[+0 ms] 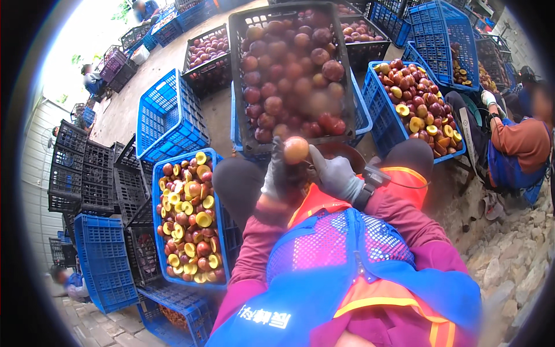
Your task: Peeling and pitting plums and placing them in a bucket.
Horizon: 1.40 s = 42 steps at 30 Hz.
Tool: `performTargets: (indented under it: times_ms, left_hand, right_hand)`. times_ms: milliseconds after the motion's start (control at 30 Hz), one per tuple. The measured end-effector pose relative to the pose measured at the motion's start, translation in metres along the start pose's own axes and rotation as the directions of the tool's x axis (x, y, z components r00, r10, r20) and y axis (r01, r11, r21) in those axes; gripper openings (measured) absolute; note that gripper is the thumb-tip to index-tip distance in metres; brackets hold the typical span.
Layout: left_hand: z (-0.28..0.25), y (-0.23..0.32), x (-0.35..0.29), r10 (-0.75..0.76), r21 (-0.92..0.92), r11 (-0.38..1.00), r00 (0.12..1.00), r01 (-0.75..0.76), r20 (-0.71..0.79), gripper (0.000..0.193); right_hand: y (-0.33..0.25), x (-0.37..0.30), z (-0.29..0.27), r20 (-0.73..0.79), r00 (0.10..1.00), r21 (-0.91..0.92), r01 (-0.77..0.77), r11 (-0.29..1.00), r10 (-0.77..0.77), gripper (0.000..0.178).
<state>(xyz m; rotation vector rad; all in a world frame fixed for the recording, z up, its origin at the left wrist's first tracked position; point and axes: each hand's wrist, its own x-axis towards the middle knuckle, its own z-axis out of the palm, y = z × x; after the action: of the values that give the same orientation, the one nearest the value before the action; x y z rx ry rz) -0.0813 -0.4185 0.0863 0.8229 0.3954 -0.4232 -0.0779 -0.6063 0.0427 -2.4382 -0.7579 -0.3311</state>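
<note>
A round reddish plum (296, 150) sits between my two gloved hands, just beyond my lap. My left hand (276, 172), in a dark grey glove, is closed on the plum from its left side. My right hand (336, 174), in a lighter grey glove, is closed close to the plum's right side; whatever its fingers grip is hidden. Right in front of them stands a black crate (243, 115) of whole plums, propped on a blue crate (363, 113). Part of a brown bowl (347, 151) shows behind my right hand.
At my left is a blue crate (157, 214) of halved plums, with an unfilled blue crate (173, 118) beyond it. Another blue crate (378, 124) of cut plums stands right. Stacked black crates (75, 168) line the left. A seated co-worker (520, 144) is at the right.
</note>
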Motion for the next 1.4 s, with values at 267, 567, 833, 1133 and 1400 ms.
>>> performTargets:
  times_ms: [267,567,833,1133,1400]
  left_hand:
    - [0.041,0.036,-0.03,0.054,-0.25,0.966,0.998,-0.06,-0.031,0.066]
    - [0.018,-0.008,-0.004,0.5,0.408,0.679,0.791,-0.611,0.353,0.043]
    - [-0.033,-0.072,0.043,0.28,0.115,0.951,0.957,-0.288,0.076,0.041]
    - [-0.067,-0.08,0.043,0.203,0.4,0.851,0.916,-0.34,0.347,0.029]
    - [-0.033,-0.027,0.01,0.361,0.744,0.3,0.793,-0.597,0.49,0.049]
  right_hand:
    - [0.016,-0.024,-0.04,0.046,0.997,0.117,-0.06,0.991,0.055,0.063]
    - [-0.011,0.034,-0.043,0.261,0.875,0.892,-0.379,0.244,0.407,0.046]
    - [-0.013,0.01,0.009,0.056,0.828,0.708,-0.427,0.563,0.558,0.046]
    - [-0.023,0.009,-0.013,-0.203,0.969,0.172,-0.107,0.979,0.142,0.037]
    - [0.008,0.036,-0.036,0.38,0.817,0.854,-0.49,0.174,0.434,0.042]
